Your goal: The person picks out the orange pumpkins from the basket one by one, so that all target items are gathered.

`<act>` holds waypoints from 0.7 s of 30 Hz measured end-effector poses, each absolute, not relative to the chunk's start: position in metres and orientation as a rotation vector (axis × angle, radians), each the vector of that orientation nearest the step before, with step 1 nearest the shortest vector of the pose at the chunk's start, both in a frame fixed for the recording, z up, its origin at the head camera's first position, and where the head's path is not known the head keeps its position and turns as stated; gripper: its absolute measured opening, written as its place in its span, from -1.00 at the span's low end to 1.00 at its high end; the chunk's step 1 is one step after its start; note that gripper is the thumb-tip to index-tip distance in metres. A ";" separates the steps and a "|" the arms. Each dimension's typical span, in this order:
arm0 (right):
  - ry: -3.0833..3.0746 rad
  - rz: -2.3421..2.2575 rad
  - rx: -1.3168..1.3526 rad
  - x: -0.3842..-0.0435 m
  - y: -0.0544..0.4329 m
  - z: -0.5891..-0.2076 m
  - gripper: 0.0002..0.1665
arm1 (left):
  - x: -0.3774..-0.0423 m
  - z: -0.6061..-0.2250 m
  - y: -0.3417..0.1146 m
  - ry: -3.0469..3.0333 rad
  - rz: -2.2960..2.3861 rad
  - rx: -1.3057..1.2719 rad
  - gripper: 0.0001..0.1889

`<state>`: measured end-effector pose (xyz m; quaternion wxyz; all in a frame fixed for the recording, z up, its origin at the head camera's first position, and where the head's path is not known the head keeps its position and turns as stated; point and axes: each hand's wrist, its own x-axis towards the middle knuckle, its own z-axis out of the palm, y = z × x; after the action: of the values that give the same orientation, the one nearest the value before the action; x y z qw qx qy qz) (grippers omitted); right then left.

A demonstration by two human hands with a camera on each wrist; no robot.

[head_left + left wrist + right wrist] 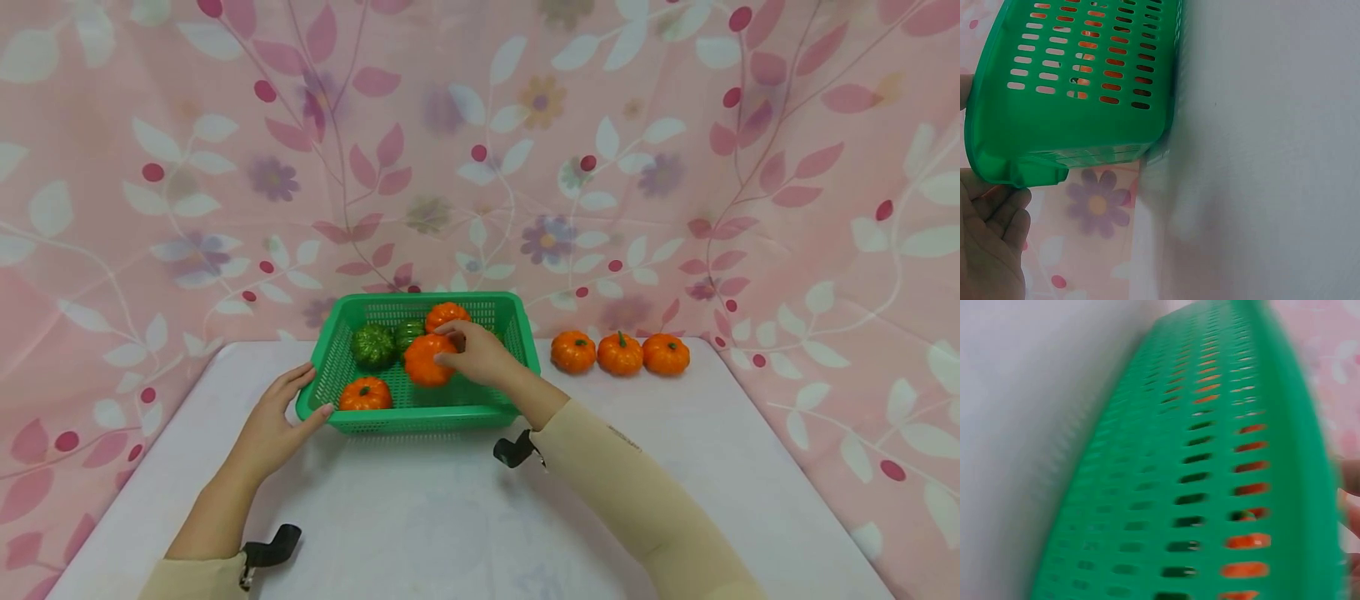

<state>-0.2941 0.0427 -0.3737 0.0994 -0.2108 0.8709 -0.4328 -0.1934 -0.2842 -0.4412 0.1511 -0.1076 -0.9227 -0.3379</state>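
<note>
My right hand [480, 354] pinches a small orange pumpkin [429, 361] over the green plastic basket [431, 417], its underside turned toward the head view. My left hand [273, 425] holds the basket's left front corner, its thumb at the front rim and its fingers at the left side. The left wrist view shows those fingers [1004, 215] bent against the rim. Inside the basket are a dark green pumpkin [372, 346], a striped green one [408, 333] and orange pumpkins at the back [447, 315] and front left [365, 393]. The right hand hides part of the basket's contents.
On the white-covered table [450, 517], three orange pumpkins stand in a row right of the basket: a left one [573, 352], a middle one [620, 355] and a right one [667, 355]. A pink floral cloth [480, 192] hangs behind the table.
</note>
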 end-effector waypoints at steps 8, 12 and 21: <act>2.567 -1.361 -0.655 -0.280 0.065 -0.355 -0.48 | -0.192 -0.439 -0.283 -2.651 -0.963 -0.305 -0.24; 2.562 -1.376 -0.673 -0.274 0.076 -0.348 -0.47 | -0.190 -0.437 -0.282 -2.654 -0.966 -0.297 -0.24; 2.581 -1.430 -0.604 -0.256 0.112 -0.332 -0.49 | -0.190 -0.437 -0.282 -2.656 -0.961 -0.303 -0.24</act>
<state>-0.2555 0.1121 -0.3317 0.0649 -0.2000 0.8552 -0.4737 -0.1904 -0.2822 -0.4371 0.1499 -0.1055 -0.9245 -0.3343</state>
